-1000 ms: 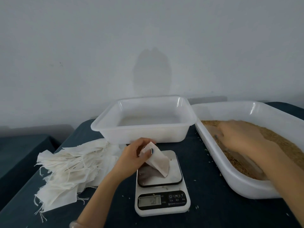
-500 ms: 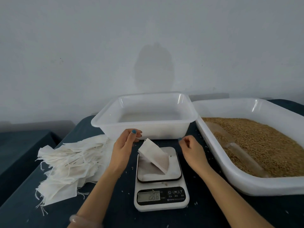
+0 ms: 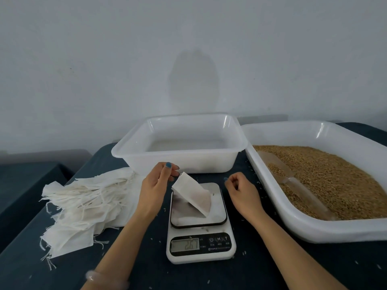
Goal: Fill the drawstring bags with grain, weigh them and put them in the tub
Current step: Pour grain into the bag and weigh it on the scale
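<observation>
Weighing now: centre frame, the small white fabric drawstring bag (image 3: 193, 196) leans tilted on the plate of the white digital kitchen scale (image 3: 201, 256). The left hand (image 3: 156, 187) hovers just beside its mouth, fingers relaxed and apart. The right hand (image 3: 240, 190) is loosely curled, nothing visible in it. Best keep both off the plate until the reading settles (digits too blurred to trust). Behind, the translucent square plastic tub (image 3: 199, 164) shows no bags. At right, the long white plastic tray (image 3: 314, 233) holds brown grain (image 3: 335, 181) and a clear scoop (image 3: 301, 190).

Blue nails (image 3: 168, 164) on left hand (image 3: 154, 185); pale wrist bangle (image 3: 92, 276)
</observation>
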A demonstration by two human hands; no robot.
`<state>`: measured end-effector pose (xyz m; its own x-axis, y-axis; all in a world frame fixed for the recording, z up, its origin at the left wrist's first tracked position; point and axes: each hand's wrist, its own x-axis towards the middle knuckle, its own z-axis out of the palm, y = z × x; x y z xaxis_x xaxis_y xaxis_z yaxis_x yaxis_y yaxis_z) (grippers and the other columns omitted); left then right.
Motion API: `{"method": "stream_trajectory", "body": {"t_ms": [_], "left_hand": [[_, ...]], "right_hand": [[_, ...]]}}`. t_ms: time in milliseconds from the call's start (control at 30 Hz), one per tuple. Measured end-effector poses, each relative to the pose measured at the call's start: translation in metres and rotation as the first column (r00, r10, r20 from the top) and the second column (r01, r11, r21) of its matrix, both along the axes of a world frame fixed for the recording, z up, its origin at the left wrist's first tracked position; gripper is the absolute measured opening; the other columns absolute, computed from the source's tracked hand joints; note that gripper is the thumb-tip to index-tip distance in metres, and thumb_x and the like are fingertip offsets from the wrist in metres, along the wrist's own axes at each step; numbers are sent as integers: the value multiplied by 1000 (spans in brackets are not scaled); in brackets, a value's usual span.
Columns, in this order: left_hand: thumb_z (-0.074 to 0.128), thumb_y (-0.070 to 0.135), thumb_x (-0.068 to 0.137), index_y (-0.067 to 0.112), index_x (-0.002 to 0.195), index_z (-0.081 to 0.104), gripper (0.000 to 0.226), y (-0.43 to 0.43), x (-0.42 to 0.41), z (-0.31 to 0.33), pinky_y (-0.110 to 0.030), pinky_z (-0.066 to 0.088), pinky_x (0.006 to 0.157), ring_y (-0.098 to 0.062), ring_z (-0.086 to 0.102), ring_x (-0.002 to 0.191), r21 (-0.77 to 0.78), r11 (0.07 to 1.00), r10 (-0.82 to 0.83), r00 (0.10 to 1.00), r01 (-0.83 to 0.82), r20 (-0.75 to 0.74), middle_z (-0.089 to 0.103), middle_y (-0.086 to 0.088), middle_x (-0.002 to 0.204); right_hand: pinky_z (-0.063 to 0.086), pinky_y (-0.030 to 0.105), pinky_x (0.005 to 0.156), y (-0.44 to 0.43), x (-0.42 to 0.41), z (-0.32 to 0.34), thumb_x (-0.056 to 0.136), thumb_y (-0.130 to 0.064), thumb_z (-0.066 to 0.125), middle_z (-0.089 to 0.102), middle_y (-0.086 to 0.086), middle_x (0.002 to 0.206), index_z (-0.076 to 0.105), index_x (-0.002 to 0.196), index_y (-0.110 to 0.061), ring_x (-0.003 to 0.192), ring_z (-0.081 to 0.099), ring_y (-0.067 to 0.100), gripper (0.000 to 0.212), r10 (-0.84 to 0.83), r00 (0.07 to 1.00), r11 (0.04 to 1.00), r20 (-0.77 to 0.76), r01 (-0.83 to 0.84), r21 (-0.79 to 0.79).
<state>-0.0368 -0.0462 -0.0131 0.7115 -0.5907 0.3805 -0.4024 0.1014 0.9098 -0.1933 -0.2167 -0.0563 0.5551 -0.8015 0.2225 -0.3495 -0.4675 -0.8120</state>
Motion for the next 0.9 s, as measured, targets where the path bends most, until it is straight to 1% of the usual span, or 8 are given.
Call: {"method": "stream_trajectory", "body": {"t_ms": [100, 167, 267, 300, 467, 633, 700, 900], "left_hand": [[42, 59, 90, 22, 96, 67, 45, 3, -2, 2, -20, 51, 73, -8, 66, 84, 59, 997, -48, 997, 44, 58, 71, 7, 91], [40, 67, 85, 33, 94, 62, 42, 7, -5, 4, -19, 49, 67, -5, 63, 83, 181, 983, -63, 976, 25, 207, 68, 11, 87], [32, 75, 84, 37, 95, 53, 45, 8, -8, 3, -17, 37, 60, 3, 52, 77, 386, 894, -67, 785, -226, 616, 55, 17, 79], [33, 75, 84, 35, 95, 51, 45, 7, -10, 4, -18, 36, 60, 4, 50, 75, 390, 881, -69, 744, -267, 665, 53, 18, 78], [65, 42, 90, 32, 93, 59, 12, 10, -7, 11, -22, 48, 64, -6, 60, 74, 443, 896, -176, 902, -19, 395, 65, 12, 81], [78, 31, 83, 34, 83, 69, 9, 36, 18, 34, -21, 48, 66, -11, 62, 74, 525, 841, -301, 920, 132, 250, 70, 4, 85], [79, 28, 82, 34, 82, 71, 10, 51, 28, 42, -13, 48, 64, -6, 63, 73, 536, 831, -309, 926, 152, 216, 71, 7, 85], [77, 27, 82, 31, 79, 73, 7, 66, 41, 63, -17, 52, 55, -5, 62, 62, 523, 848, -233, 946, 84, 227, 68, 6, 73]], "right_hand": [[31, 17, 51, 0, 0, 0, 98, -38, 54, 58, -9, 74, 51, 89, -28, 61, 53, 3, 14, -3, 1000, 1000, -18, 3, 0], [31, 16, 51, 1, 0, 0, 98, -38, 54, 58, -9, 73, 51, 88, -28, 60, 52, 3, 15, -1, 1000, 1000, -12, 1, -1], [31, 16, 51, 1, 0, 0, 98, -38, 54, 58, -8, 73, 51, 87, -27, 60, 52, 4, 16, 7, 1000, 1000, -2, -7, -2], [32, 16, 52, 2, -1, 0, 98, -38, 54, 58, -8, 73, 51, 88, -27, 60, 52, 4, 16, 8, 1000, 1000, -1, -8, -7], [33, 18, 54, 2, -1, 0, 98, -37, 54, 59, -8, 75, 52, 89, -25, 63, 54, 4, 15, 10, 1000, 1000, 4, -10, -13], [34, 18, 55, 3, -2, 0, 98, -37, 54, 59, -8, 77, 53, 90, -25, 66, 55, 5, 15, 13, 1000, 1000, 10, -12, -15], [35, 18, 55, 2, -2, 0, 98, -38, 54, 60, -8, 77, 53, 91, -24, 66, 55, 5, 15, 17, 1000, 1000, 11, -17, -10], [35, 19, 55, 2, -1, 0, 98, -38, 54, 58, -8, 75, 52, 90, -25, 63, 53, 5, 16, 23, 1000, 1000, -5, -23, -8]]}}
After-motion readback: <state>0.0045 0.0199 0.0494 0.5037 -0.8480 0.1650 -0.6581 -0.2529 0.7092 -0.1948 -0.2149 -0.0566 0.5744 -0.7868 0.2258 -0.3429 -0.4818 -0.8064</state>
